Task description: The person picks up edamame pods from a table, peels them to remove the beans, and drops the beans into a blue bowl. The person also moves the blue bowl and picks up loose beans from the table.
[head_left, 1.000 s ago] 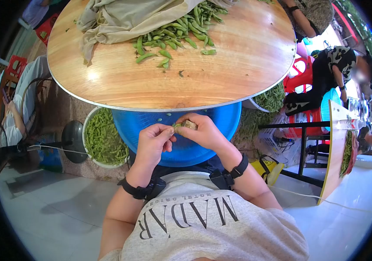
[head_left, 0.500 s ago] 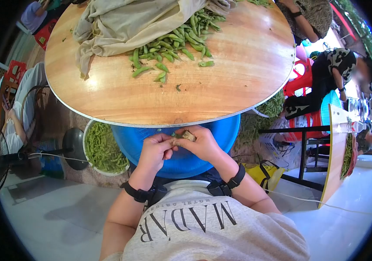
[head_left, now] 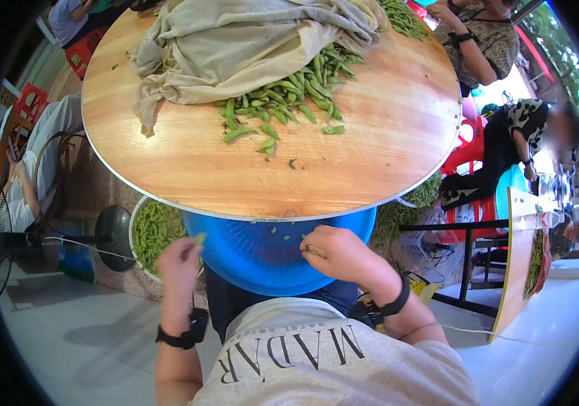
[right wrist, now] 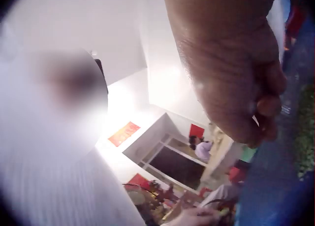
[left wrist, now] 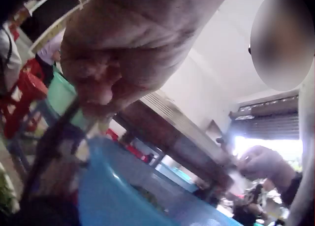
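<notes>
While right hand [head_left: 340,253] grips a half-hidden pale object [head_left: 314,251], left hand [head_left: 178,260] pinches a small green pod [head_left: 200,239] near basin's [head_left: 252,264] left rim

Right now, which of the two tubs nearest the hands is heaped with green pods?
The white-rimmed tub, left of the blue tub, whose inside shows only scattered bits.

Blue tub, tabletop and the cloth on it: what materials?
Blue tub: likely plastic, glossy; even colour, bright highlights on the rim.
Tabletop: wood or wood-look laminate, shiny finish; grain and glare show, but not which.
Cloth: matt fabric, maybe cotton; it drapes in soft folds.
</notes>
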A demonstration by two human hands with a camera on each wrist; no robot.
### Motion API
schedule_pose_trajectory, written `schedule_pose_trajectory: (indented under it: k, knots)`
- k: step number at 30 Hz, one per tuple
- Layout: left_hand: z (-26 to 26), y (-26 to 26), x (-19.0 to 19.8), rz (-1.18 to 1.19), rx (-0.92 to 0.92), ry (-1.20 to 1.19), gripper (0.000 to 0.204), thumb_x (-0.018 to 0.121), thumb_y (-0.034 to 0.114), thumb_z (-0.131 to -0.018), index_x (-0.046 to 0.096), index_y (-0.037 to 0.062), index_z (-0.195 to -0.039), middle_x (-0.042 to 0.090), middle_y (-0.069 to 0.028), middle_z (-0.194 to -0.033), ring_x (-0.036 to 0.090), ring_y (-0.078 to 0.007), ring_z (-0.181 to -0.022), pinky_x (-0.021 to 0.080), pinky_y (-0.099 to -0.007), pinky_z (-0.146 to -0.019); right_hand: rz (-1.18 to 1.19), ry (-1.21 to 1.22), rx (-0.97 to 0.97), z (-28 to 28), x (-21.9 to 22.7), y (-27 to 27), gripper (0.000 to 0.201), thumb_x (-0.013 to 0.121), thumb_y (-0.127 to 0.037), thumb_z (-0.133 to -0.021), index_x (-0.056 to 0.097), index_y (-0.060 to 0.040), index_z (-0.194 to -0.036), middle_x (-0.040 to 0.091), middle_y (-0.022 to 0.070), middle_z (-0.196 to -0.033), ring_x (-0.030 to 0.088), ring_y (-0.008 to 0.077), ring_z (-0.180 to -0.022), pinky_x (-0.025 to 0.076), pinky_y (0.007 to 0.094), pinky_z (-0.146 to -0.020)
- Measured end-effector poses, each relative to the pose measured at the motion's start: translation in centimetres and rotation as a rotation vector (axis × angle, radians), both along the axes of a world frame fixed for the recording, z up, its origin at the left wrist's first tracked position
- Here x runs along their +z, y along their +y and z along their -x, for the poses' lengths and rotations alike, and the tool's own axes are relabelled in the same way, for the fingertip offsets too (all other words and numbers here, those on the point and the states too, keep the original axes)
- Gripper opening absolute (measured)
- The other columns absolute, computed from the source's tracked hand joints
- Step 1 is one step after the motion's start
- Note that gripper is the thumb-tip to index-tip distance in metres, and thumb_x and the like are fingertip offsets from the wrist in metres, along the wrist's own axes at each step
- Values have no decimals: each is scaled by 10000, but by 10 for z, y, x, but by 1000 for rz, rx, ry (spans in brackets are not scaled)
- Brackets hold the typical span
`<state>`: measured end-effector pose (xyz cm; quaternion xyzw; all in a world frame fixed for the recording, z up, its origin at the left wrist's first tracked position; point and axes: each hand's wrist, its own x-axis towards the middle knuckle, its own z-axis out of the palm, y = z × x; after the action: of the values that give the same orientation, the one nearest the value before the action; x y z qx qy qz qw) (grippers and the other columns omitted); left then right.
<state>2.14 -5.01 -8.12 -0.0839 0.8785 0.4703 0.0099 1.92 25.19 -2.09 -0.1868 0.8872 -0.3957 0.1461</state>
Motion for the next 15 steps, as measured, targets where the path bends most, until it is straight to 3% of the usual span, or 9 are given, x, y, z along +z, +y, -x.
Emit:
schedule_pose_trajectory:
  k: [2,5,6,9,10,13,15]
  knots:
    - [-1,-43,6,381,51,-10,307,651,11,-702,596,3,-1004,632,-107,-824,608,-176,-674,484,-266,-632,43,50,28,22,35,-2,135,557,-153,-743,584,-28,-785,539,170,-727,546,358,-685,443,424,-606]
    - [5,-44,31,827,184,117,402,645,6,-677,568,28,-1071,610,-163,-863,610,-314,-762,478,-345,-708,-15,284,-27,76,61,-13,110,581,-126,-735,606,-32,-786,569,152,-722,566,314,-690,450,372,-614]
    - [7,-46,28,909,174,197,460,641,17,-693,523,39,-1138,600,-172,-902,611,-280,-722,485,-330,-670,-74,369,-73,98,60,-19,116,579,-133,-732,597,-25,-771,567,162,-726,562,319,-692,449,375,-617]
    - [16,-31,51,120,154,-79,391,635,32,-723,544,14,-1103,610,-152,-879,604,-209,-673,488,-280,-591,-246,430,-121,152,41,-38,150,560,-160,-731,573,-12,-740,564,197,-766,556,346,-733,445,422,-651]
    - [18,-24,54,-270,118,-142,327,618,35,-758,552,-16,-1074,621,-126,-894,584,-131,-632,460,-216,-515,-305,418,-122,161,37,-40,163,552,-171,-732,566,-8,-733,564,210,-784,555,356,-754,444,444,-667]
    - [21,11,89,-599,-82,-211,270,586,30,-790,560,-37,-1051,630,-110,-894,580,-114,-580,423,-189,-466,-371,431,-114,165,35,-45,152,566,-152,-727,585,-2,-741,569,194,-760,580,303,-730,462,407,-651]
    - [28,39,103,-701,-88,-172,239,536,34,-820,564,-31,-1049,630,-137,-901,565,-115,-525,403,-186,-432,-58,51,-265,152,60,-46,150,574,-144,-737,604,-1,-769,574,147,-719,577,237,-695,461,363,-623]
